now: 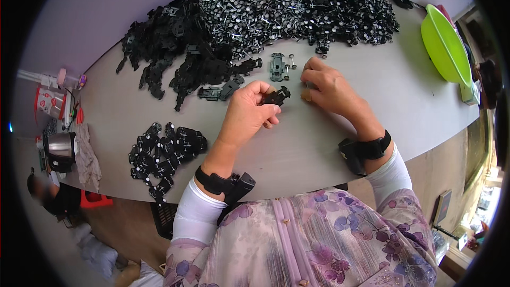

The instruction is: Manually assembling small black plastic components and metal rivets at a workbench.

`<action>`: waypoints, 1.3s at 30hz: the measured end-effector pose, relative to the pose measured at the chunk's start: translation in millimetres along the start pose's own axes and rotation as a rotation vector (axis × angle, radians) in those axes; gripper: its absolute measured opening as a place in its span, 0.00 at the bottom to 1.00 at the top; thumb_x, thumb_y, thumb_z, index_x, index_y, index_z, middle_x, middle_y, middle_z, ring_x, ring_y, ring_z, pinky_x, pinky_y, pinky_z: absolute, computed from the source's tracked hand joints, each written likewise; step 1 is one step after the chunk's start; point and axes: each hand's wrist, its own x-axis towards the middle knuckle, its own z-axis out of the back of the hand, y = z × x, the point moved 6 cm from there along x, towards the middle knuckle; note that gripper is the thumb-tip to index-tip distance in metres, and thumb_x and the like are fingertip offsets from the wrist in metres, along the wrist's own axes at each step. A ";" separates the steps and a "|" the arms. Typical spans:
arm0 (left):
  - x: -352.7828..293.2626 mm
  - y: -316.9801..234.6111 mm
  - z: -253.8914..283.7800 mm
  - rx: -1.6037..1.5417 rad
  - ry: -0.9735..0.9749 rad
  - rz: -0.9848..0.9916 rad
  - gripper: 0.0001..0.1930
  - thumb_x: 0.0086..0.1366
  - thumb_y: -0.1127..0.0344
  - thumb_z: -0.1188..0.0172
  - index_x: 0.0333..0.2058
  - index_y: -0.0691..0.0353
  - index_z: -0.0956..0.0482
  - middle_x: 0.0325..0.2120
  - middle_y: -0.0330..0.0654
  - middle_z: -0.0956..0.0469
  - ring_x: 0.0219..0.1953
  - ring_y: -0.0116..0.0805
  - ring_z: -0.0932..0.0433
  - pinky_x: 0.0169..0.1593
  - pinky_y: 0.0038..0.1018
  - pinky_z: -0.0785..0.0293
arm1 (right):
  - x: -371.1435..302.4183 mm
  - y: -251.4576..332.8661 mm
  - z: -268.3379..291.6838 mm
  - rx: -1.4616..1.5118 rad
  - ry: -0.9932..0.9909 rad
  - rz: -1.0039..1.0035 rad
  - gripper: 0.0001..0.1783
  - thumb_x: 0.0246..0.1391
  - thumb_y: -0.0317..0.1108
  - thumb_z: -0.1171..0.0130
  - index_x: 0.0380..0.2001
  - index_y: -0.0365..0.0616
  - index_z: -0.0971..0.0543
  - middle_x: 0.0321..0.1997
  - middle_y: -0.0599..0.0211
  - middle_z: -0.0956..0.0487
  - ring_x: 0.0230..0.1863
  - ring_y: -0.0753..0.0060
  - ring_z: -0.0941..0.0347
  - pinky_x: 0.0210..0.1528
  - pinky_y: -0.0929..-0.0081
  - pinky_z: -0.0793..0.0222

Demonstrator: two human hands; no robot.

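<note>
Fingers (264,107) of the left hand (245,114) curl and pinch a small black toy car part (277,96). The part sits at the fingertips, near the middle of the table (319,143), and its long side points up and to the right, toward the other hand. The right hand (326,87) rests just beside it with fingers bent down onto the table; I cannot tell if it grips anything. The left hand is the nearer one.

A little car base with wheels (279,66) lies just past both hands. A big pile of black parts (265,16) fills the far edge. A smaller pile (164,151) sits by the near left edge. A green bowl (445,45) stands at the right edge.
</note>
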 end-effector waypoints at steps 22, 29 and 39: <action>-0.2 8.3 0.5 -0.546 0.311 0.140 0.05 0.53 0.75 0.36 0.30 0.66 0.22 0.22 0.44 0.21 0.14 0.17 0.36 0.19 0.11 0.41 | -9.5 65.4 -7.8 0.223 -0.100 0.433 0.13 0.32 0.20 0.33 0.25 0.40 0.25 0.35 0.64 0.24 0.34 0.61 0.25 0.32 0.70 0.26; -0.6 9.9 -2.8 -0.611 0.341 0.142 0.05 0.55 0.75 0.36 0.30 0.66 0.22 0.22 0.39 0.22 0.16 0.16 0.35 0.19 0.12 0.42 | -15.9 72.9 -10.5 0.191 -0.181 0.463 0.13 0.35 0.20 0.33 0.26 0.40 0.25 0.36 0.63 0.24 0.35 0.62 0.24 0.33 0.70 0.26; 3.6 14.2 -2.7 -0.450 0.280 0.181 0.07 0.59 0.67 0.38 0.32 0.64 0.22 0.25 0.40 0.21 0.17 0.21 0.27 0.19 0.14 0.38 | 14.7 -19.4 45.4 -0.153 -0.438 0.124 0.12 0.40 0.20 0.40 0.33 0.38 0.25 0.40 0.59 0.24 0.38 0.53 0.27 0.40 0.66 0.29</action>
